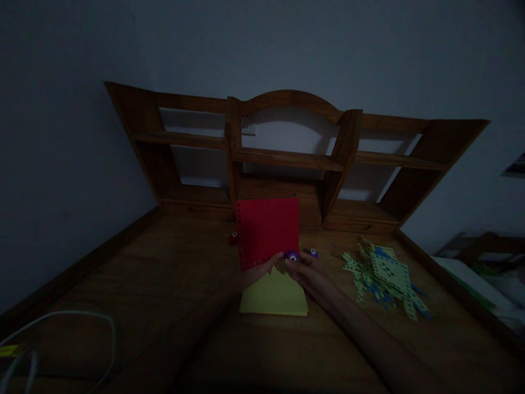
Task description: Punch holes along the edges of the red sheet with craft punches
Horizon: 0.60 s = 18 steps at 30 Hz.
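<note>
A red square sheet (268,230) stands nearly upright, with small holes along its left and lower edges. My left hand (261,271) is closed at its lower edge, thumb on the near side. My right hand (310,275) is closed beside it, at the sheet's lower right corner. Its fingers are on a small purple round thing with a white centre (291,256), perhaps a thread spool. A small brownish piece shows dimly between the hands. Below them lies a yellow pad or stack of sheets (274,298) on the table.
A wooden shelf unit (287,158) stands along the table's back. Another purple round thing (314,253) and a red one (233,238) sit near the sheet. Green and blue perforated pieces (389,273) are heaped at right. A white cable (110,323) curves at left.
</note>
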Each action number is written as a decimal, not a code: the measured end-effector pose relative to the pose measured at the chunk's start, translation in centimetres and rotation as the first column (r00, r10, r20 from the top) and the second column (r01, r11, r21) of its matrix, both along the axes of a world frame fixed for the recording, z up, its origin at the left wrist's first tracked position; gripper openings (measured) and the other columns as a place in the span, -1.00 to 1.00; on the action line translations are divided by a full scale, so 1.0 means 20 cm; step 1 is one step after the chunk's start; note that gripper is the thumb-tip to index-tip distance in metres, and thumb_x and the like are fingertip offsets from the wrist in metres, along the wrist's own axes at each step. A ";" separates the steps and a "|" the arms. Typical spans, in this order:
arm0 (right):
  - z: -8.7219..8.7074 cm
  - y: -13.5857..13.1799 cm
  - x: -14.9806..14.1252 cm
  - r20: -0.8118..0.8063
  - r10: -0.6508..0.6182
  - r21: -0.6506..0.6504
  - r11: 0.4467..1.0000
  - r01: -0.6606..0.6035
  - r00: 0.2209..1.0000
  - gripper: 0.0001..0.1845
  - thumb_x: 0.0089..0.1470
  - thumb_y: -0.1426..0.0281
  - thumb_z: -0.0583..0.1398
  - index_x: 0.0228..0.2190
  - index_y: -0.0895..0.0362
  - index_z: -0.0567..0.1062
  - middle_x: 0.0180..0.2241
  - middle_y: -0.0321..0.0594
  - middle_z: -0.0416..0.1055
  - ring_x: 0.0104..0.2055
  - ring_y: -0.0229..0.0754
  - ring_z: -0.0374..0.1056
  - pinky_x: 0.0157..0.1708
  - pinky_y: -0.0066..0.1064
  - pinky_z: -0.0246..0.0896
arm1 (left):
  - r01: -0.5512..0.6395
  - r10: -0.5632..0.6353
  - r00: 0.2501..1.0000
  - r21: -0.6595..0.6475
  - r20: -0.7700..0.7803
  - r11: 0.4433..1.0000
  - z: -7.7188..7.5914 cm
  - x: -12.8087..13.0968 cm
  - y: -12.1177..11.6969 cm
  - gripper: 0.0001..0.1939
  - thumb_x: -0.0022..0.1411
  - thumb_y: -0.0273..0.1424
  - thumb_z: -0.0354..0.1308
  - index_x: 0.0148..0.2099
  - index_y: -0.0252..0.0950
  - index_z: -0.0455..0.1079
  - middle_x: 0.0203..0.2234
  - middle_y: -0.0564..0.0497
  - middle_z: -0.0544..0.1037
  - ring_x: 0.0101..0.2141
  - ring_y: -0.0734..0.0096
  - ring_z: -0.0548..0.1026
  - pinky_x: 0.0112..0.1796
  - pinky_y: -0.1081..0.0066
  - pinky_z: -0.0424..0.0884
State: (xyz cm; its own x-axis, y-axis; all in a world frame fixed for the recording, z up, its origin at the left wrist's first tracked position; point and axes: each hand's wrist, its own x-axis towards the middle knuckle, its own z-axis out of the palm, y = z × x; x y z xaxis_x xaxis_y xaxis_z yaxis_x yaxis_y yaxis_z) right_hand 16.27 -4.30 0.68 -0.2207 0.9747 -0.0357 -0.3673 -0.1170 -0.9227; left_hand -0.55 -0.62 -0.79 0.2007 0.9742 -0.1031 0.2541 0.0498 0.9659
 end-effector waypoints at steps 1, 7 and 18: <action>-0.01 0.00 0.00 -0.004 0.007 -0.002 1.000 -0.007 1.000 -0.62 -0.17 0.29 0.42 -0.25 0.13 0.56 -0.24 -0.16 0.50 -0.27 -0.15 0.40 -0.30 -0.37 0.26 | 0.002 -0.002 1.000 -0.013 -0.001 1.000 -0.01 0.00 0.00 -0.49 -0.02 0.14 0.10 -0.57 -0.22 0.31 -0.65 0.05 0.36 -0.53 0.35 0.36 -0.48 0.41 0.28; -0.04 0.02 0.01 -0.035 0.008 0.001 1.000 -0.008 0.999 -0.74 -0.10 0.28 0.39 -0.33 0.13 0.57 -0.35 -0.24 0.46 -0.43 -0.29 0.28 -0.44 -0.46 0.15 | 0.054 -0.055 0.998 -0.017 -0.032 0.998 0.03 -0.01 0.00 -0.46 -0.06 0.17 0.10 -0.56 -0.25 0.29 -0.62 0.08 0.34 -0.56 0.42 0.31 -0.45 0.42 0.29; -0.03 0.02 0.02 -0.019 0.042 0.021 0.999 -0.042 0.999 -0.75 -0.05 0.21 0.36 -0.38 0.13 0.57 -0.40 -0.26 0.44 -0.45 -0.30 0.25 -0.44 -0.45 0.12 | 0.064 -0.060 0.995 0.053 -0.076 0.997 0.00 -0.03 0.01 -0.41 -0.07 0.22 0.05 -0.52 -0.27 0.31 -0.57 0.02 0.39 -0.53 0.41 0.32 -0.46 0.43 0.26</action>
State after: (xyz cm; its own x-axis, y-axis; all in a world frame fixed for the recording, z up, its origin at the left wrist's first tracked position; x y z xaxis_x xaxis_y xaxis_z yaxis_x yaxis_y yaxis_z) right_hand 16.63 -3.91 0.03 -0.2618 0.9651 -0.0112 -0.3805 -0.1139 -0.9177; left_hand -1.12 -0.49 -0.82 0.2546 0.9648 -0.0663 0.3266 -0.0213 0.9449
